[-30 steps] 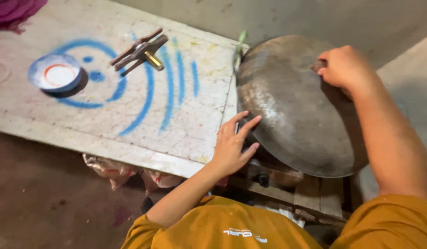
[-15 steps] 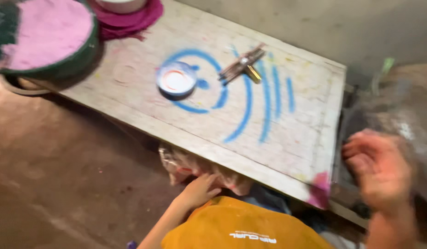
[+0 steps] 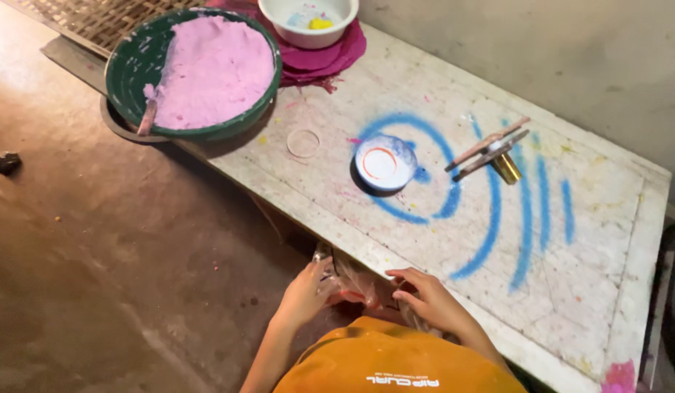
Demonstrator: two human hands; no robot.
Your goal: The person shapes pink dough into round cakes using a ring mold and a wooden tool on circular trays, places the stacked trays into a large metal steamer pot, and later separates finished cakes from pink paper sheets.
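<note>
At the bench's far left corner stands a green basin of pink powder. Both hands have come down off the bench top to its near edge: the left hand and the right hand now pinch a crumpled clear plastic bag hanging just below that edge, fingers curled closed on the film. Work has shifted from the dark round pan, now out of view, to the bag; the white lid and the sticks lie untouched.

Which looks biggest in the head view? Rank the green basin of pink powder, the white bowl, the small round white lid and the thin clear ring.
1. Green basin
2. White bowl, partly cut off by the frame
3. White lid
4. Clear ring
</note>
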